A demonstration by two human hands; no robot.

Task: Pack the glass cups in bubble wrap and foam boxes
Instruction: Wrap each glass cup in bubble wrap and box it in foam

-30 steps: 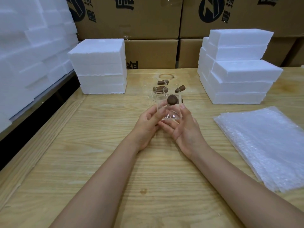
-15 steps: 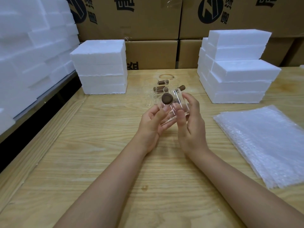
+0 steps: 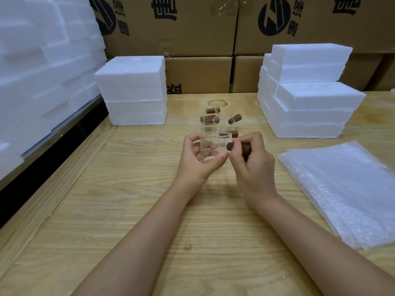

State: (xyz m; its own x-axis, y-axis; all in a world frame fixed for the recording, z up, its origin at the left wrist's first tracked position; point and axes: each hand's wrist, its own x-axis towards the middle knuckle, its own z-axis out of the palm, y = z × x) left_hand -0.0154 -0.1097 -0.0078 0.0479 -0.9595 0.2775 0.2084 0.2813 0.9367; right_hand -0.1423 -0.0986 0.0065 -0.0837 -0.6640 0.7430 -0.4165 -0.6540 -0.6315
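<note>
A glass cup [image 3: 210,149] sits between the left hand [image 3: 197,162] and right hand [image 3: 253,165] above the middle of the counter [image 3: 132,210]. More cups [image 3: 210,118] stand just behind it. Foam boxes [image 3: 134,90] are stacked rear left, further foam boxes [image 3: 307,92] rear right. Bubble wrap sheets [image 3: 346,189] lie at right. Cardboard cartons [image 3: 198,39] line the back.

Both hands [image 3: 224,161] raised together (fingers [image 3: 222,155] curled).
</note>
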